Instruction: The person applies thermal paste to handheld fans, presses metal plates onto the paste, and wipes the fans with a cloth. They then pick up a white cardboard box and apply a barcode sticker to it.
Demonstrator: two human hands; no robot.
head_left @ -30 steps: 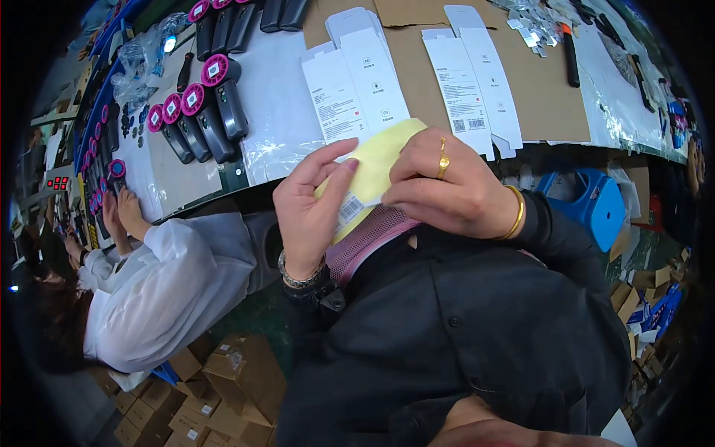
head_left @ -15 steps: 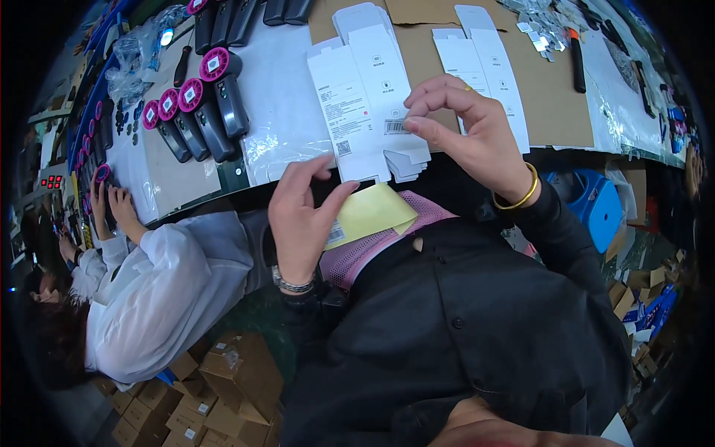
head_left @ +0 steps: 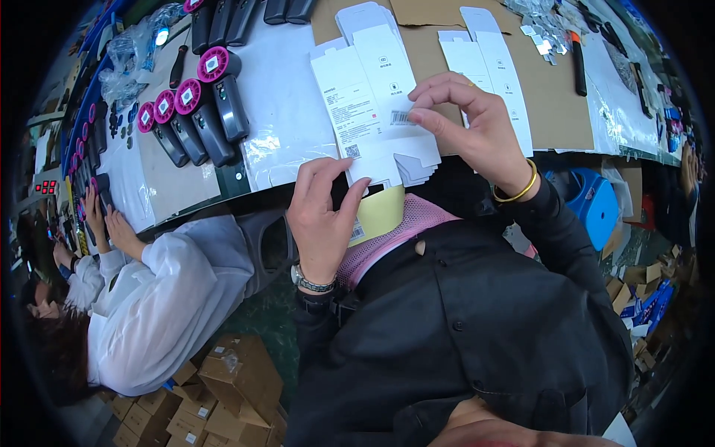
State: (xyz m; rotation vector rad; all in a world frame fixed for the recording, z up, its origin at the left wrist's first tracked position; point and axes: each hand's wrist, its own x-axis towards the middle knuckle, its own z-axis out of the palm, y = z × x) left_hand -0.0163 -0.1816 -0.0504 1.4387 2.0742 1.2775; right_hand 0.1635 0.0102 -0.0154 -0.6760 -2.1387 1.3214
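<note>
My right hand (head_left: 473, 127), with a gold bracelet at its wrist, pinches a small barcode label (head_left: 401, 118) between thumb and fingertips, at the face of a flat white carton (head_left: 365, 97). The carton lies on a stack of similar ones, flaps toward me. At its near left corner is my left hand (head_left: 324, 205), wearing a watch, fingers curled and thumb tip at the carton's edge. A curved strip of yellow label backing (head_left: 382, 212) with a barcode label runs from behind this hand's thumb over my lap. The grip on it is partly hidden.
More white cartons (head_left: 503, 82) lie on a cardboard sheet (head_left: 562, 112) to the right. Grey handheld devices with pink rings (head_left: 212, 112) stand left. An orange-handled tool (head_left: 578, 63) lies far right. A co-worker in white (head_left: 175, 283) sits left; a blue stool (head_left: 596, 208) stands right.
My left hand and the yellow strip have shifted right, and the strip is more curled. My right hand has moved slightly with the label. The carton edges sit slightly farther right.
</note>
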